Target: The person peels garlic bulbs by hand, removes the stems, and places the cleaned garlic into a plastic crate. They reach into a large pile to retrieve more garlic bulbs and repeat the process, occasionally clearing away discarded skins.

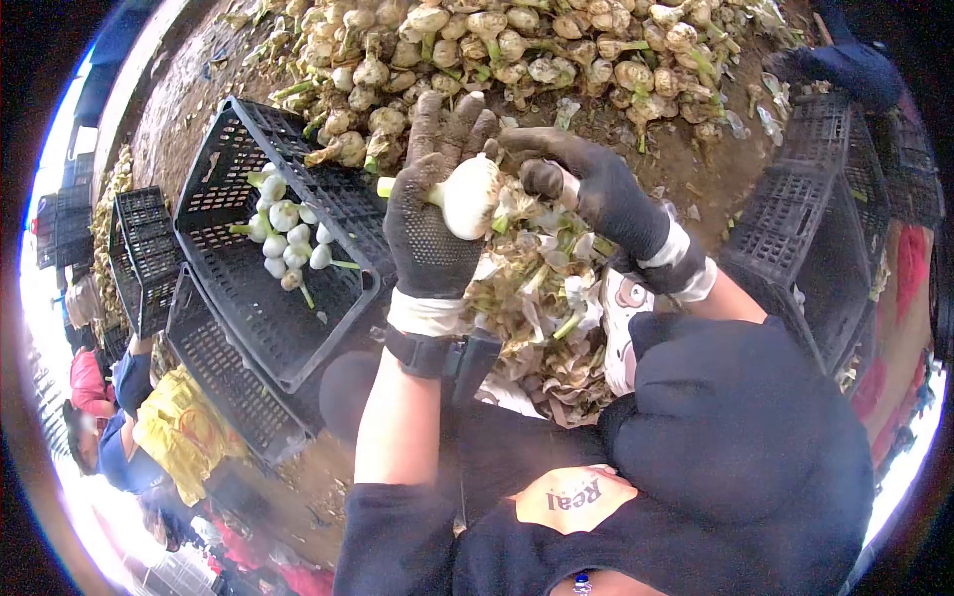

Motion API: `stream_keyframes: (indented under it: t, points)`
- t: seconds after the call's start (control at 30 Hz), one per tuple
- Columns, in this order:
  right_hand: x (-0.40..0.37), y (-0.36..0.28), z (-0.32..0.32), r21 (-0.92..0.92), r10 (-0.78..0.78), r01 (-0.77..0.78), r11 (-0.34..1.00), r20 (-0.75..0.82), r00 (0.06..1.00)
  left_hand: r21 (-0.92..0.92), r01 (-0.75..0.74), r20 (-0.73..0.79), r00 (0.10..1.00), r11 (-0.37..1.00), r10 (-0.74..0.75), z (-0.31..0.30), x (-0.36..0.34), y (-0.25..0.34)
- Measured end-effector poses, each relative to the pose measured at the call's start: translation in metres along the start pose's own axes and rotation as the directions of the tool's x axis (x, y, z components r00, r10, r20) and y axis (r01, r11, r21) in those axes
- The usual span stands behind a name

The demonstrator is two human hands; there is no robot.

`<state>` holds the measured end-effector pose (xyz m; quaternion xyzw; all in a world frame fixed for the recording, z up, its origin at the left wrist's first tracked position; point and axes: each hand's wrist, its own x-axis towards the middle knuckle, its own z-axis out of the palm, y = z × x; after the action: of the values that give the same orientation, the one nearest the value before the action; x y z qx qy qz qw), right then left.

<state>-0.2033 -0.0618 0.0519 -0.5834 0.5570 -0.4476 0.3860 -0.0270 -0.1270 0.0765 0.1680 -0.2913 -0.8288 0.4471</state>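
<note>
A large white garlic bulb with a short cut green stem lies in my gloved left hand, the thumb over its stem side and the other fingers stretched out behind it. My gloved right hand is beside the bulb, its index finger reaching toward the top of it. The other right fingers are curled in, and what they hold, if anything, is hidden. Below both hands, a heap of peeled skins and stem bits lies in my lap on a patterned cloth.
A tilted black crate on the left contains several cleaned garlic bulbs. Untrimmed garlic is piled on the dirt floor ahead. More black crates stand at the right. People sit at the far left near a yellow sack.
</note>
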Motion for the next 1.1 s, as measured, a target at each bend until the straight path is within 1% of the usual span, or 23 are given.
stream_keyframes:
  t: [0.03, 0.1, 0.13, 0.17, 0.2, 0.27, 0.3, 0.33, 0.4, 0.43, 0.53, 0.6, 0.67, 0.73, 0.8, 0.83, 0.87, 0.9, 0.93, 1.0, 1.03, 1.07, 1.1]
  points:
    - [0.005, -0.003, -0.001, 0.244, 0.05, -0.068, 0.967, 0.082, 0.995, 0.133, -0.014, -0.004, 1.0, 0.991, 0.015, 0.003, -0.001, -0.002]
    - [0.005, -0.005, 0.012, 0.33, 0.106, -0.121, 0.936, 0.066, 0.992, 0.33, -0.036, -0.007, 0.999, 0.943, 0.04, 0.001, -0.002, -0.006]
    - [0.006, -0.008, 0.013, 0.249, 0.015, -0.015, 0.968, 0.001, 1.0, 0.394, -0.043, -0.007, 0.999, 0.918, 0.05, -0.002, -0.003, -0.007]
    - [0.007, -0.01, 0.014, 0.155, -0.075, 0.084, 0.984, -0.065, 0.995, 0.776, -0.187, 0.098, 0.979, 0.603, 0.178, -0.011, -0.004, -0.009]
    - [0.008, -0.01, 0.015, 0.159, -0.074, 0.082, 0.984, -0.06, 0.996, 0.951, -0.282, 0.248, 0.941, 0.128, 0.233, -0.019, -0.005, -0.011]
    - [0.009, -0.01, 0.014, 0.292, 0.074, -0.038, 0.956, -0.11, 0.991, 0.924, -0.356, 0.312, 0.914, 0.142, 0.26, -0.018, -0.002, -0.016]
    - [0.01, -0.012, 0.013, 0.292, 0.075, -0.039, 0.956, -0.111, 0.991, 0.603, -0.126, 0.039, 0.991, 0.788, 0.129, -0.012, -0.001, -0.012]
    - [0.011, -0.016, 0.01, 0.287, 0.108, -0.078, 0.955, -0.089, 0.99, -0.072, 0.157, -0.079, 0.984, 0.985, -0.163, -0.007, 0.0, -0.01]
    - [0.012, -0.02, 0.006, 0.274, 0.176, -0.156, 0.949, -0.049, 0.983, 0.015, 0.174, -0.109, 0.979, 0.985, -0.171, -0.006, -0.001, -0.012]
    - [0.012, -0.02, 0.005, 0.274, 0.178, -0.158, 0.949, -0.052, 0.983, 0.428, 0.082, -0.055, 0.996, 0.9, -0.065, -0.008, 0.0, -0.012]
    - [0.01, -0.018, 0.005, 0.045, 0.169, -0.17, 0.984, 0.013, 0.985, 0.342, 0.067, -0.04, 0.998, 0.937, -0.057, -0.008, 0.002, -0.017]
    - [0.009, -0.022, 0.004, 0.114, 0.241, -0.238, 0.964, -0.005, 0.971, 0.433, 0.073, -0.105, 0.994, 0.899, -0.03, 0.002, -0.002, -0.008]
    - [0.005, -0.018, 0.004, 0.122, 0.301, -0.302, 0.945, 0.025, 0.953, 0.663, -0.091, 0.03, 0.995, 0.743, 0.096, 0.003, -0.003, -0.009]
    - [-0.001, -0.011, 0.005, 0.092, 0.307, -0.31, 0.946, 0.045, 0.951, 0.296, 0.005, -0.066, 0.998, 0.955, 0.016, -0.009, 0.0, -0.014]
    - [-0.011, 0.013, 0.01, 0.062, 0.308, -0.312, 0.948, 0.062, 0.949, 0.304, -0.033, -0.077, 0.995, 0.952, 0.06, 0.004, 0.002, -0.004]
    - [-0.02, 0.039, 0.018, -0.102, 0.084, -0.077, 0.992, 0.071, 0.994, 0.168, -0.018, -0.098, 0.995, 0.986, 0.035, 0.0, 0.006, -0.002]
    - [-0.019, 0.04, 0.022, -0.254, -0.139, 0.165, 0.953, 0.118, 0.983, 0.027, -0.006, -0.116, 0.993, 1.0, 0.009, -0.002, 0.008, 0.0]
    - [-0.021, 0.04, 0.023, -0.273, -0.28, 0.281, 0.92, 0.043, 0.959, 0.027, -0.006, -0.119, 0.993, 1.0, 0.009, -0.003, 0.006, -0.001]
    - [-0.023, 0.039, 0.021, -0.272, -0.278, 0.279, 0.921, 0.043, 0.959, 0.103, -0.012, -0.132, 0.991, 0.995, 0.025, -0.003, 0.004, -0.003]
    - [-0.005, -0.005, 0.006, -0.301, 0.038, -0.042, 0.953, -0.018, 0.999, 0.21, -0.023, -0.152, 0.987, 0.977, 0.056, 0.001, 0.002, -0.007]
    - [0.001, -0.021, 0.0, -0.015, 0.24, -0.239, 0.971, 0.041, 0.97, 0.241, -0.028, -0.164, 0.984, 0.97, 0.069, 0.004, 0.0, -0.009]
    - [0.002, -0.022, 0.003, -0.016, 0.241, -0.241, 0.97, 0.036, 0.97, 0.273, -0.032, -0.175, 0.981, 0.962, 0.083, 0.007, -0.001, -0.01]
    - [0.004, -0.024, 0.006, 0.002, 0.228, -0.228, 0.974, 0.006, 0.974, 0.484, -0.059, -0.131, 0.982, 0.873, 0.139, 0.007, 0.0, -0.01]
